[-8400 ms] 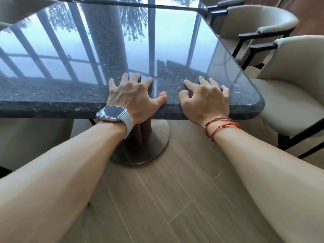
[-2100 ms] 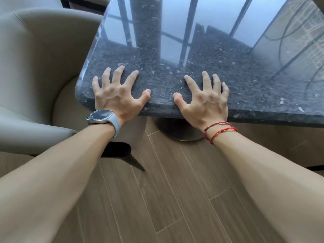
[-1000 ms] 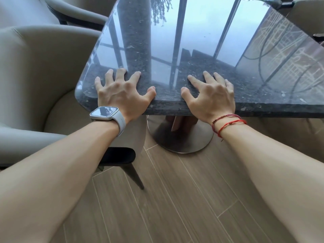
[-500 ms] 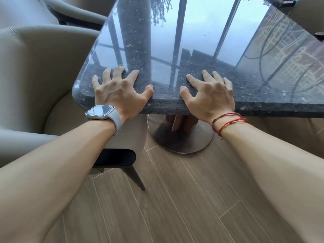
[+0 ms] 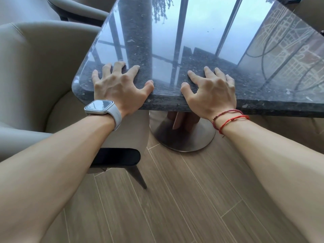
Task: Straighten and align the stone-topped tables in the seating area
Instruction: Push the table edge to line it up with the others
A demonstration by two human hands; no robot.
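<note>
The left hand and right hand press spread, unclenched fingers on the table edge, likely to slide it straight, away from the chair left of them.

The dark grey polished stone worktop is flecked with paler specks and mirrors pale blue-white panes crossed by dark bars. Its round metal base is brushed silver-grey. The upholstered armchair is beige, its armrest black. The plank floor is streaky brown with thin pale seams. The square smartwatch is white, the braided wrist cords red
</note>
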